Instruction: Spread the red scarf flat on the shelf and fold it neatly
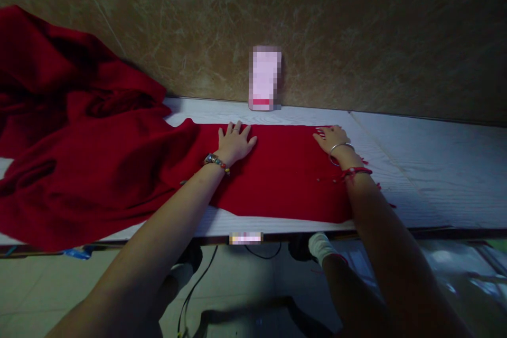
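Basically, the red cloth (285, 174) lay on the white worktop (420, 163), flat at right, bunched at left. The left hand (234, 145) pressed down on it, fingers spread, gripping nothing; the right hand (332, 139) rested at its far right corner, whether pinching couldn't be made out. Step looked like smoothing; next move seemingly called for light, even pressure.

Looks like soft, matt cloth in the red fabric (289, 174) under the left hand (234, 145) and the right hand (331, 139), smooth between them and wrinkly beside the left. Looks like pale wood, with grain lines, on the table top (439, 169) just past the hands. Looks like smooth, streaky stone on the wall (356, 37) beyond. Looks like shiny metal in the bangle (341, 143) just behind the right hand.
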`<state>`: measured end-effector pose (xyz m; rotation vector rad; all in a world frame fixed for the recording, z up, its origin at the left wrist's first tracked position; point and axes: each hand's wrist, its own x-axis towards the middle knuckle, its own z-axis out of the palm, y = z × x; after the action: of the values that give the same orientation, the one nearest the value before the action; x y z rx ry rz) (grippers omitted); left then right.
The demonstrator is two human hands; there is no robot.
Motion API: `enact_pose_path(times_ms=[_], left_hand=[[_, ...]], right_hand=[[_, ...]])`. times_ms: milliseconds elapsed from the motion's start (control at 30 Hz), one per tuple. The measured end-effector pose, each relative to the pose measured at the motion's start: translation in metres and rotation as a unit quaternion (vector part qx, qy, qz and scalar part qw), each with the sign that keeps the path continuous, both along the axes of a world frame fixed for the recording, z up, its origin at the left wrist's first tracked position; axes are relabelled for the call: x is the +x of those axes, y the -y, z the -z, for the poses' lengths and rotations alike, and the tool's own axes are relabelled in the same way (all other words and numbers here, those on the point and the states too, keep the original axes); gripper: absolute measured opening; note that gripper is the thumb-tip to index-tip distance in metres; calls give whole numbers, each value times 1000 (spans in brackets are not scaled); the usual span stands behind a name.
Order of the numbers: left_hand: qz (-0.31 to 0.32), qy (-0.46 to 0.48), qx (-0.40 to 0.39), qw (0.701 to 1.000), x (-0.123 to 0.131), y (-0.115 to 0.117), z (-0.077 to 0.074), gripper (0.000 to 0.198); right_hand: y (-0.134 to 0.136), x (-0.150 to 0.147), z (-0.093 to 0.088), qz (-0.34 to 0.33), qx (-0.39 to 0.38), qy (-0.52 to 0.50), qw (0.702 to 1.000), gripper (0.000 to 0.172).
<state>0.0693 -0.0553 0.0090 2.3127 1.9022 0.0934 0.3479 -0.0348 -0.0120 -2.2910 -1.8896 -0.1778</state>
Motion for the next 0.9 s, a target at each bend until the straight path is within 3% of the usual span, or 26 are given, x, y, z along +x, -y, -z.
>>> enact_pose_path(times_ms=[100, 200, 333, 433, 500, 633, 800, 900], left_hand=[[1, 0, 1, 1000, -1, -1, 0, 59], [2, -2, 0, 1000, 0, -1, 1, 59], [2, -1, -4, 1000, 0, -4, 1, 59], [3, 2, -5, 1000, -2, -4, 0, 59], [6, -3, 7, 1000, -2, -1, -4, 57], [37, -25, 46, 998, 8, 19, -13, 59], [99, -32, -100, 989, 31, 38, -16, 71], [96, -31, -121, 987, 35, 38, -12, 74]], right_hand=[[2, 28, 1, 80, 1, -21, 997, 43], [6, 36, -2, 114, 37, -26, 992, 44], [12, 10, -16, 48, 82, -1, 995, 40], [22, -14, -34, -49, -5, 41, 998, 31], [36, -19, -48, -79, -54, 60, 994, 28], [72, -8, -69, -24, -21, 49, 998, 30], [100, -1, -61, -27, -134, 21, 990, 30], [105, 4, -49, -17, -176, 49, 983, 34]])
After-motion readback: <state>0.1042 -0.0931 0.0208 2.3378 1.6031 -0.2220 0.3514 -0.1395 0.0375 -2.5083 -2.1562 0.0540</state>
